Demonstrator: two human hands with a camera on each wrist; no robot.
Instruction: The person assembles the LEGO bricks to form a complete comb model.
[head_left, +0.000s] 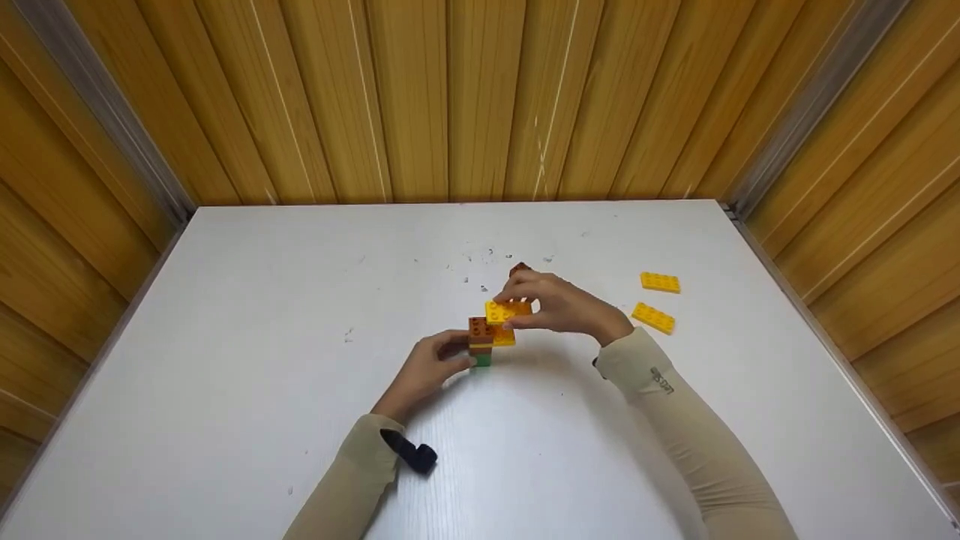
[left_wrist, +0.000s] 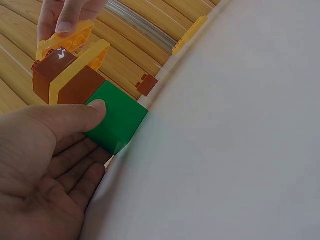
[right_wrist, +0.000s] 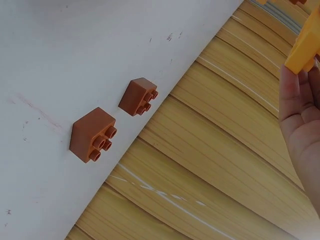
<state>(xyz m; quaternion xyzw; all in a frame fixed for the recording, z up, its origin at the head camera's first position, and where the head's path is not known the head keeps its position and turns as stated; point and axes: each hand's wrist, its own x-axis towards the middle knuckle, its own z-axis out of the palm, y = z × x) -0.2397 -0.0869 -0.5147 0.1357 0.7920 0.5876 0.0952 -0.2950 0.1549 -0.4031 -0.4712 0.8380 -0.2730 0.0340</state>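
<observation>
A small stack of toy building bricks stands on the table: a green brick (left_wrist: pixel 120 115) at the bottom, a brown brick (left_wrist: pixel 80 87) over it, then a yellow plate (head_left: pixel 504 336) jutting out to the right, and another brown brick (head_left: pixel 480 330) on top. My left hand (head_left: pixel 427 369) grips the stack low down, its thumb on the green brick. Between thumb and fingers, my right hand (head_left: pixel 561 306) pinches a second yellow plate (head_left: pixel 498 311) at the stack's top. Whether that plate touches the top brick's studs, I cannot tell.
Two loose yellow plates (head_left: pixel 660 282) lie on the white table (head_left: pixel 262 315) to the right. Behind my right hand are two loose brown bricks (right_wrist: pixel 92 134), mostly hidden in the head view. Wood-patterned panels (head_left: pixel 480 97) enclose the table's back and sides.
</observation>
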